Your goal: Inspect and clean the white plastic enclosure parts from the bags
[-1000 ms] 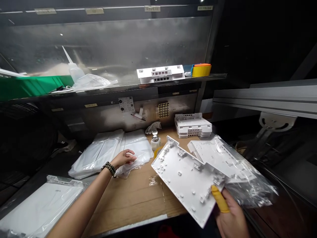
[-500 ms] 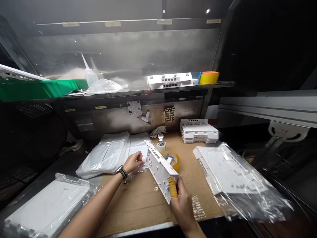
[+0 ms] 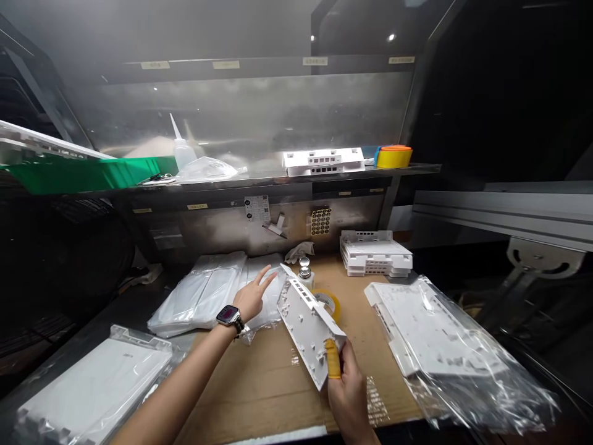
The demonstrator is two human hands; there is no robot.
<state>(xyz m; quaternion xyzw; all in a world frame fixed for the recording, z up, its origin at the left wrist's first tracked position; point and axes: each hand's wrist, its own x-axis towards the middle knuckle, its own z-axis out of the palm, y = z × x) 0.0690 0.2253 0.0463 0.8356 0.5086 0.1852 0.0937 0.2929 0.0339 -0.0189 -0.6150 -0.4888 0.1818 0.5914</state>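
My right hand [image 3: 345, 377], a yellow cot on its thumb, grips the near end of a white plastic housing [image 3: 303, 330]. The housing is tilted above the cardboard, its studded inner face turned to the left and a row of square holes along its upper edge. My left hand [image 3: 252, 298] is open, two fingers stretched forward, over the near side of the stacked clear plastic bags [image 3: 208, 284]. It holds nothing and is a little apart from the housing's far end. A roll of yellow tape [image 3: 334, 303] lies partly hidden behind the housing.
A bagged white housing [image 3: 440, 334] lies at right, another bagged white panel [image 3: 97, 386] at left. Stacked housings [image 3: 376, 254] stand at the back right. Behind the tape is a metal-topped bottle [image 3: 304, 272]. A shelf above holds a green bin [image 3: 88, 174] and a squeeze bottle [image 3: 184, 151].
My left hand has opened from a curled pinch and reached forward, fingers extended. The housing stays in my right hand, turned slightly more face-on. The whole view has shifted slightly.
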